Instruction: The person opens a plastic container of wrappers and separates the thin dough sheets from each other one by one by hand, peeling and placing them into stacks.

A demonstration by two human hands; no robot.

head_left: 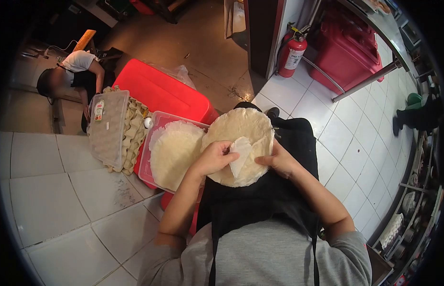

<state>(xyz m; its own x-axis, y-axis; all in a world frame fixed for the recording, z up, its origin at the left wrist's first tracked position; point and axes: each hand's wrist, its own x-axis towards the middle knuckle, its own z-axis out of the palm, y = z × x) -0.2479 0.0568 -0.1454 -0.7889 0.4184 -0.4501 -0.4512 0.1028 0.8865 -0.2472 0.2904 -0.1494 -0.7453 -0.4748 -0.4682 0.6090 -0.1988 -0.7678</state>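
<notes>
Illumination uneven: white floor tiles [50, 195] brightly lit in a neutral tone; brown floor [212, 52] dimmer, with a warm glare patch. Pale round sheet [238, 125] in acceptable focus. Wide-angle distortion bows the right-hand shelving [413, 187]; corners fall to black. Localised blur obscures the co-worker's head [52, 82].

The black-aproned lap [293, 152] carries a stack of round dough sheets [243, 126]; at left, a clear plastic container [145, 162] carries a pile of paler round sheets [172, 155]
</notes>
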